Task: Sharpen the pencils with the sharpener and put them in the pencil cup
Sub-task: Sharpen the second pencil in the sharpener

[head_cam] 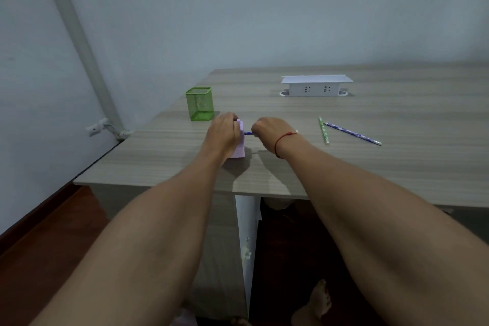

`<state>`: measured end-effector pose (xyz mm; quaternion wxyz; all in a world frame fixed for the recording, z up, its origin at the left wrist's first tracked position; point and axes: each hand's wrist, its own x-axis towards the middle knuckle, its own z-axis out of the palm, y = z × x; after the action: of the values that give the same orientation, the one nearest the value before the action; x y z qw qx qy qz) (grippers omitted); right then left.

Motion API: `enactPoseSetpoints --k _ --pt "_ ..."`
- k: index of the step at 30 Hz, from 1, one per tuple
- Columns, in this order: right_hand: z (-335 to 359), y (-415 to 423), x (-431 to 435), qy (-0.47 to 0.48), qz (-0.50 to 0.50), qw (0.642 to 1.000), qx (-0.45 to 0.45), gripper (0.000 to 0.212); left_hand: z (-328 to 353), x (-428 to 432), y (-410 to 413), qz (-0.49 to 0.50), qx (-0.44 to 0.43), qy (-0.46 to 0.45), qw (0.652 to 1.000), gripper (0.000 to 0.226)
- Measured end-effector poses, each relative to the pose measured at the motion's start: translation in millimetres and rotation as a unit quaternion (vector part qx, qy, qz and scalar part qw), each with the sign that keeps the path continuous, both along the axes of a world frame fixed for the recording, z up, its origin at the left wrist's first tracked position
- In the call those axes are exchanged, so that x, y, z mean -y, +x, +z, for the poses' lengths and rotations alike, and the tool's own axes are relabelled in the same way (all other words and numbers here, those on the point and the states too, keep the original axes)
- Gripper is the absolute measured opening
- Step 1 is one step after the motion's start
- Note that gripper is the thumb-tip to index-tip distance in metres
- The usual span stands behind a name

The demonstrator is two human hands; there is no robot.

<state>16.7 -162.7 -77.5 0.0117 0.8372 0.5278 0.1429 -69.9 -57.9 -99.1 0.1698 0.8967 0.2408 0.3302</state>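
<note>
Lilac sharpener [239, 147]: left grip [223, 133] curled round it.
Blue pencil [248, 133]: in sharpener, right grip [266, 131] clamped on it.
Green cup [199, 104]: just behind.

Wood-grain desk [370, 167], pale wall [264, 8]
A white socket box [316, 86] stands toward the desk's far edge; a grey pipe [76, 34] slants down the wall at left; a small white fitting [96, 127] sits near its foot; reddish-brown floor [53, 246] below.
</note>
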Motion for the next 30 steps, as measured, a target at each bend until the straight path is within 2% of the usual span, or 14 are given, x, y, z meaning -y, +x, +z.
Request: enactPoseSetpoints --k 4,6,10,13,16,21,25,30 --pt "5.4 -6.0 1.5 -0.001 -0.028 0.999 -0.029 0.029 13.2 -4.3 -11.3 -0.038 -0.045 -0.022 0.998 0.06" --pt "11.5 -14.1 0.2 0.011 -0.028 0.998 -0.049 0.034 17.9 -5.5 -19.7 -0.026 -0.035 -0.052 0.998 0.065" --pt "17.1 -30.6 -8.9 0.027 0.02 0.993 -0.111 0.059 8.2 -11.6 -40.6 0.028 -0.007 -0.111 0.993 0.045" --pt "13.3 -34.8 -18.1 -0.004 0.047 0.988 -0.144 0.08 -8.7 -19.7 -52.4 0.032 -0.106 -0.158 0.981 0.031" --pt "9.3 -35.1 -26.4 -0.026 0.04 0.988 -0.15 0.077 -21.2 -22.6 -57.3 0.028 -0.18 -0.116 0.976 0.021" --pt "12.1 -39.6 -37.5 -0.009 0.017 0.99 -0.142 0.069 -21.3 -34.6 -59.8 0.037 -0.221 -0.01 0.975 0.026" --pt "7.6 -43.4 -51.7 -0.006 0.002 0.991 -0.134 0.05 -22.0 -43.0 -61.7 0.001 -0.244 0.034 0.969 0.024" --pt "3.0 -39.0 -58.5 0.001 -0.012 0.99 -0.142 0.052 -21.5 -47.0 -57.8 -0.005 -0.265 0.103 0.959 0.028"
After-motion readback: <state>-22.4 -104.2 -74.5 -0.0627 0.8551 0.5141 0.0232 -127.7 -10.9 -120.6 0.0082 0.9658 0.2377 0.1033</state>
